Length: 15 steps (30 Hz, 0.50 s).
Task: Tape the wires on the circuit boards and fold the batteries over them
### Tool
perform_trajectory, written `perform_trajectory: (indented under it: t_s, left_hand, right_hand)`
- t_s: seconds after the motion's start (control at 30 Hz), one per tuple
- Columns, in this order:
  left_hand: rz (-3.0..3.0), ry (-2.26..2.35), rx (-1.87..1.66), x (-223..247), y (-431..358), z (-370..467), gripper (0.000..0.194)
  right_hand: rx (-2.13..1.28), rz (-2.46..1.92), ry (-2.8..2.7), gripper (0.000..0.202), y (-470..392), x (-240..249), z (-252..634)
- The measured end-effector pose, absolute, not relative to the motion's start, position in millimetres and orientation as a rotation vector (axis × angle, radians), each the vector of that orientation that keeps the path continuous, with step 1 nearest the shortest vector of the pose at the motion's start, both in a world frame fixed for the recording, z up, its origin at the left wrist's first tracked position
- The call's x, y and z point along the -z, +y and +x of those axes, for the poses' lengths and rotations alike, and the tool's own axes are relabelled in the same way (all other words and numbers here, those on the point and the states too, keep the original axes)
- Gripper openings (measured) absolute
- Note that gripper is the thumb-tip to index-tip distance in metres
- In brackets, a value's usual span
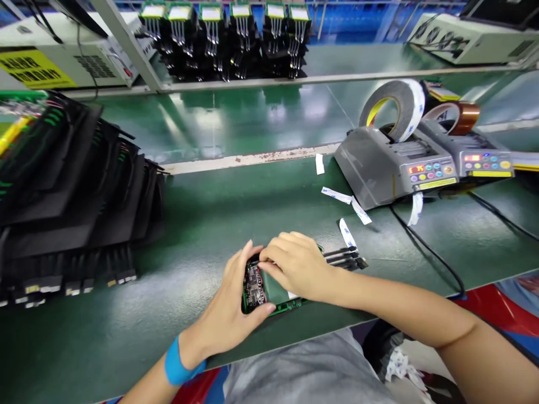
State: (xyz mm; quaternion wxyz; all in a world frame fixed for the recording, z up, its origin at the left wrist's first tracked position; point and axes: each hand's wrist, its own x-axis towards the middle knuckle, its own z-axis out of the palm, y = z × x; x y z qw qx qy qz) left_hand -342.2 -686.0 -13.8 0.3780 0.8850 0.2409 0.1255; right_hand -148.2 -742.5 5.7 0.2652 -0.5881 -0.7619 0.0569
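1. While the left hand (236, 297) spans the exposed end of the circuit-board assembly (274, 285), thumb at the near edge and fingers at the far one, it has that unit gripped from both sides, on the bench just in front of the person.
2. The right hand (295, 264) arches over the far edge, thumb and index finger drawn together; whether anything sits between them, I cannot tell.
3. Good handling here, I judge, means bracing with the left hand along the frame, working with fingertips alone, and sparing the bare component board (254, 287) any pressure.
4. That board is rough and crowded with tiny dark parts; beside it lies a smooth, flat green face.
5. Black leads (343, 258), slim and flexible, run out past the right hand; they would probably tug the unit if snagged.
6. Beyond them lie flat, glossy white tape strips (336, 194) with blue print.
7. Farther out, the wedge-shaped grey tape dispenser (374, 168) carries a thick ring of grey tape (415, 115), on a green, shiny bench top (202, 210).
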Motion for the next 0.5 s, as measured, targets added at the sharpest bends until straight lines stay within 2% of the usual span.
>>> perform_trajectory:
  t_s: [0.17, 0.43, 0.5]
  left_hand:
    - [2.383, 0.68, -0.594, 12, -672, -326, 0.047]
    - [2.562, 0.608, -0.723, 5, -670, -324, 0.014]
    - [2.631, 0.59, -0.72, 2, -673, -326, 0.012]
  right_hand:
    - [-0.256, -1.46, -2.027, 0.02, -736, -6, -141]
    - [-0.436, -1.417, -1.908, 0.013, -749, 2, -119]
    - [-0.412, -1.453, -1.951, 0.015, -750, 4, -116]
